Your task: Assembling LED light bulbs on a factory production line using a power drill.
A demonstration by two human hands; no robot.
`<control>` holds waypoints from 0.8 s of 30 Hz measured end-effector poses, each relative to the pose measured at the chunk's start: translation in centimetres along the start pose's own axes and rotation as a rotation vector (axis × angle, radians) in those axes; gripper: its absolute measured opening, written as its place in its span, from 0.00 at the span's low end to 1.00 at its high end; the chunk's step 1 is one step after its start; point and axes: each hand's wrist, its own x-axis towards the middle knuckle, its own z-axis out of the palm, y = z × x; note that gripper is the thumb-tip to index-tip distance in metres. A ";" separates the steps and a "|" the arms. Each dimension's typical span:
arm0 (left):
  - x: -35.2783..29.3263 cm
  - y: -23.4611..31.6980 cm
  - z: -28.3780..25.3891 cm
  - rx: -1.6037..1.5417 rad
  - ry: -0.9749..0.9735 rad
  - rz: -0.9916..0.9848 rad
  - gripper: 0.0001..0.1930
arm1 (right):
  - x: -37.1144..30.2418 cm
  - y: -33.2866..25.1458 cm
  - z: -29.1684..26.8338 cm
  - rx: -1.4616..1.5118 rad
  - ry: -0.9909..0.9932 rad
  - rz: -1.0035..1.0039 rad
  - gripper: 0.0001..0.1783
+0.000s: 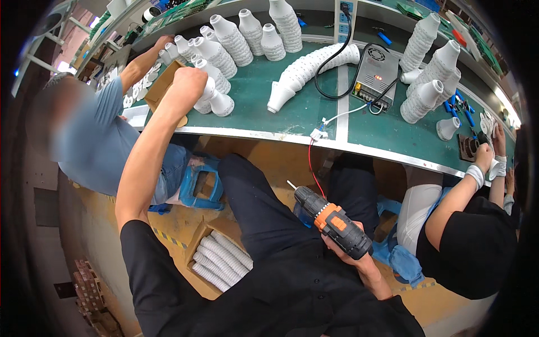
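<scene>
My left hand (189, 85) reaches far over the left part of the bench, its fingers curled closed at the top of a white cone-shaped plastic housing (209, 92); the fingertips are hidden. Another white housing (222, 104) stands right beside it, at the bench's front edge. In front of my body, my right hand (347, 247) grips a black and orange power drill (337, 223). Its bit points up and to the left, toward the bench. A red wire (311, 168) runs from the drill area up to a white connector (318, 135) at the bench edge.
Stacks of white housings (230, 42) crowd the green bench (247, 115); a long stack (311, 70) lies on its side. A metal power supply (375, 76) sits centre right. Co-workers flank me. A carton (196, 247) of white stacks stands on the floor.
</scene>
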 end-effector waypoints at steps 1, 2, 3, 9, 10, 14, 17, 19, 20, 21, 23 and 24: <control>0.3 0.6 0.2 -0.002 -0.001 -0.001 0.04 | 0.1 0.1 -0.1 -0.001 -0.002 0.001 0.10; 0.5 1.3 0.7 0.036 0.025 -0.014 0.05 | 0.2 0.1 -0.1 0.009 -0.024 -0.002 0.11; 0.6 1.9 1.3 0.074 0.051 -0.028 0.05 | 0.3 0.1 -0.3 0.018 -0.046 -0.004 0.11; -1.1 4.3 -1.3 0.116 0.085 -0.106 0.12 | 0.2 -0.3 -0.6 -0.083 0.043 -0.136 0.12; -0.5 5.3 -2.9 -0.063 0.208 -0.068 0.17 | -0.3 -0.6 -0.7 -0.155 0.098 -0.122 0.15; 0.9 11.9 -1.5 -0.967 0.347 -0.186 0.40 | -0.4 0.4 -0.4 0.152 0.082 0.037 0.18; 2.2 16.1 1.2 -1.032 0.329 -0.314 0.48 | -0.3 0.1 -0.2 0.185 0.060 0.088 0.18; 2.2 17.9 2.8 -0.872 0.539 -0.318 0.46 | -0.5 -0.1 1.0 0.227 0.105 0.081 0.16; 2.8 18.5 4.5 -0.804 0.625 -0.313 0.43 | -0.6 -0.8 0.6 0.170 0.107 0.102 0.15; 2.9 19.5 3.5 -0.883 0.594 -0.346 0.38 | -0.6 -1.2 0.6 0.153 0.112 0.098 0.14; 3.6 20.1 2.9 -0.910 0.569 -0.350 0.35 | -0.7 -1.2 0.8 0.147 0.158 0.101 0.15; 3.5 20.2 2.6 -0.918 0.571 -0.339 0.35 | -0.7 -1.0 0.7 0.141 0.169 0.105 0.15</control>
